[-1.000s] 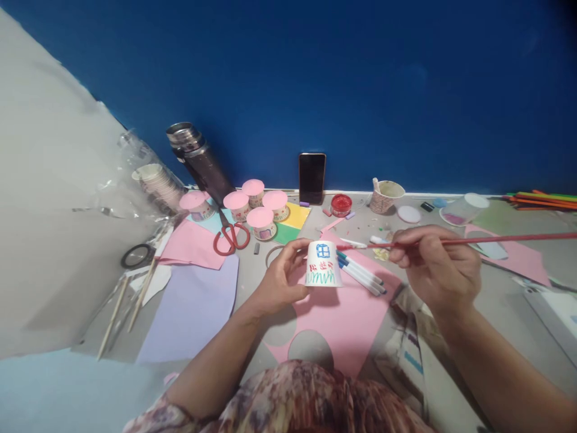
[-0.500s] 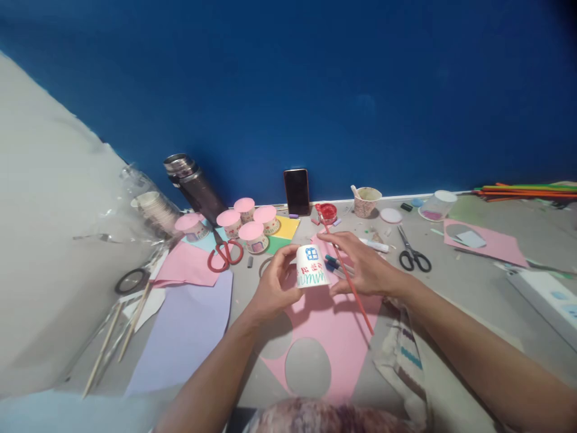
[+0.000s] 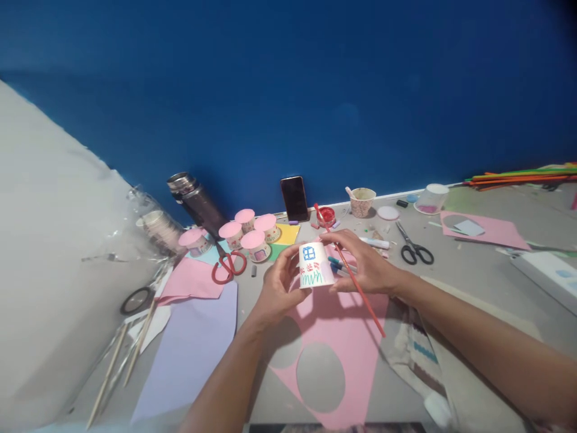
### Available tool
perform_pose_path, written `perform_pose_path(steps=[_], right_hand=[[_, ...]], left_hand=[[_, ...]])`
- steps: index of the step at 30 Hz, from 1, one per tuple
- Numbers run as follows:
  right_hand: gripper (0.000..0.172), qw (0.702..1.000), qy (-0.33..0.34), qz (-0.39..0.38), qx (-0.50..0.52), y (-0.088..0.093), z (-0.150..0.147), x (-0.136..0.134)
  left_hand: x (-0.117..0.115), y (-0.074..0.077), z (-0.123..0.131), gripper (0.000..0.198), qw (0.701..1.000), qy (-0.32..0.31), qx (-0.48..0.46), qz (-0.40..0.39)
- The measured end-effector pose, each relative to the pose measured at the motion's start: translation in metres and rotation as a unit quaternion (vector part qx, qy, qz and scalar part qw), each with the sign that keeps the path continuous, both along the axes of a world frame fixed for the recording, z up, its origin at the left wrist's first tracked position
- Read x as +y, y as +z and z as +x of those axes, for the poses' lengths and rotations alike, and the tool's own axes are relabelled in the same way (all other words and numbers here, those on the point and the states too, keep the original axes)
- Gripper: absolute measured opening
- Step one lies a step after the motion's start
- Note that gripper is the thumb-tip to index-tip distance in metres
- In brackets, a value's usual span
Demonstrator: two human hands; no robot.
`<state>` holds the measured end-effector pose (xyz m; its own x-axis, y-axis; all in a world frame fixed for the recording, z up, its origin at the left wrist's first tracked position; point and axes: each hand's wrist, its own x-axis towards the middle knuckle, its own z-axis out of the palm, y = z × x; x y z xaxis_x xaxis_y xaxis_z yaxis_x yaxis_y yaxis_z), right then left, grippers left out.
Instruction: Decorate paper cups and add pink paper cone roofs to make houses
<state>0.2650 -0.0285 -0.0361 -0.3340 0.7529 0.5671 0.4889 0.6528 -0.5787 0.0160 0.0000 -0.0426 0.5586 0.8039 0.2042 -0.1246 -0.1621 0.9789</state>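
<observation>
My left hand (image 3: 283,279) is closed around the left side of a white paper cup (image 3: 318,267), held upside down above the pink paper. A blue window, red flowers and green grass are drawn on the cup. My right hand (image 3: 365,261) curves by the cup's right side, with a long red paintbrush (image 3: 358,285) slanting across its fingers. Below lies a pink sheet (image 3: 358,355) with round holes cut out. Behind my right hand are several markers (image 3: 340,264), partly hidden.
Several decorated cups with pink paper discs (image 3: 256,240) stand back left by a dark flask (image 3: 196,201). Red-handled scissors (image 3: 229,267), a phone (image 3: 294,198), a red paint pot (image 3: 326,216), black scissors (image 3: 413,248) and a purple sheet (image 3: 193,349) lie around.
The view has shifted slightly. The cup has turned a little, and a purple drawn patch shows more on its right side. Both hands keep nearly the same grip.
</observation>
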Motion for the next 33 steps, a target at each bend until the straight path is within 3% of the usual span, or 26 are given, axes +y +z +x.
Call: perform_pose_path(steps=[4, 10, 14, 17, 20, 23, 28, 33], right_hand=[[0.09, 0.997, -0.022, 0.059, -0.055, -0.002, -0.001, 0.001], [0.089, 0.981, -0.032, 0.076, -0.176, 0.002, -0.003, -0.001], [0.092, 0.982, -0.016, 0.086, -0.169, 0.005, -0.003, -0.002], [0.089, 0.985, -0.021, 0.127, -0.115, 0.008, 0.001, -0.001], [0.057, 0.981, -0.083, 0.17, -0.038, 0.014, 0.006, 0.001], [0.029, 0.978, -0.15, 0.141, 0.042, 0.022, 0.008, 0.0], [0.027, 0.972, -0.183, 0.003, 0.146, 0.01, 0.01, -0.017], [0.029, 0.978, -0.19, 0.085, 0.002, -0.031, 0.013, -0.03]], left_hand=[[-0.001, -0.001, -0.006, 0.092, 0.997, 0.024, 0.058, 0.047], [-0.005, 0.002, -0.007, 0.087, 0.962, 0.038, 0.185, 0.198], [-0.003, -0.001, -0.004, 0.078, 0.94, 0.051, 0.21, 0.266], [0.0, -0.003, -0.005, 0.075, 0.934, 0.086, 0.214, 0.274], [0.002, -0.005, -0.005, 0.072, 0.957, 0.115, 0.164, 0.208], [0.004, -0.007, -0.001, 0.071, 0.989, 0.11, 0.054, 0.083], [0.006, -0.009, 0.002, 0.079, 0.984, 0.081, -0.087, -0.129], [0.003, -0.009, -0.003, 0.077, 0.946, 0.04, -0.178, -0.267]])
